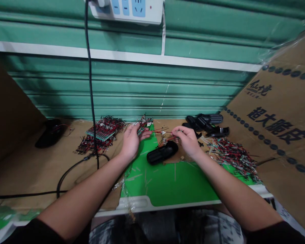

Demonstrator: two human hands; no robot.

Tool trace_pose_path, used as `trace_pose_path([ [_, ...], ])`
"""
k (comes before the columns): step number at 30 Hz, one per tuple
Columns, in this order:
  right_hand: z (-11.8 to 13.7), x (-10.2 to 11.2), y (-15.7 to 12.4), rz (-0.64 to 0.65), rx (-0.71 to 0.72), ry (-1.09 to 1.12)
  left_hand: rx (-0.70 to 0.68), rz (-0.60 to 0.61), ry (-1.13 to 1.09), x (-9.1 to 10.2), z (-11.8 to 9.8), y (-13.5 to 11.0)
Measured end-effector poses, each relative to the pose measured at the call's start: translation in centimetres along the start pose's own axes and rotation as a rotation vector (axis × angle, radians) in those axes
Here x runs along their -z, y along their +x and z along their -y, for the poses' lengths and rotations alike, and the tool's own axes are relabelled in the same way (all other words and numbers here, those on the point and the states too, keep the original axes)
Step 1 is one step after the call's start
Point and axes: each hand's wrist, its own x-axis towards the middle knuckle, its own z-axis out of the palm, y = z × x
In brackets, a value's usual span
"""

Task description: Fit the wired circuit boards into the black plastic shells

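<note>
My left hand (133, 140) curls around the near end of a small tangle of red and black wires (143, 124), and the tangle seems to be gripped between fingers and thumb. My right hand (186, 140) pinches thin red and black wires (165, 133) carrying small components, which stretch toward the left hand. Below these wires lies a black plastic case (162, 152), untouched by either hand. Beyond my left hand is a heap of red circuit strips with black and red leads (104, 130).
Loose cut wires (234, 157) lie right of my right hand, with black plastic parts (205, 123) behind them. A green mat (167, 183) and cardboard (40, 169) cover the bench. A black cable (90, 67) hangs from a power strip (127, 10) on a green shutter (132, 91).
</note>
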Motion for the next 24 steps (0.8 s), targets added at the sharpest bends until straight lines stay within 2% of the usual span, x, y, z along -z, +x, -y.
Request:
trace_pose_path([
  [5,0.1,-0.1,0.0,-0.01,-0.024,0.045,0.071,-0.017,-0.028,0.0,0.0,-0.1],
  [10,-0.3,0.0,0.0,0.012,0.015,0.003,0.11,0.001,-0.049,-0.1,-0.1,-0.2],
  [18,0.1,0.0,-0.3,-0.011,0.208,-0.325,0.095,0.031,-0.076,-0.2,-0.2,-0.4],
  [24,0.9,-0.3,-0.9,0.041,0.277,-0.402,0.058,0.075,-0.083,-0.2,-0.2,-0.4],
])
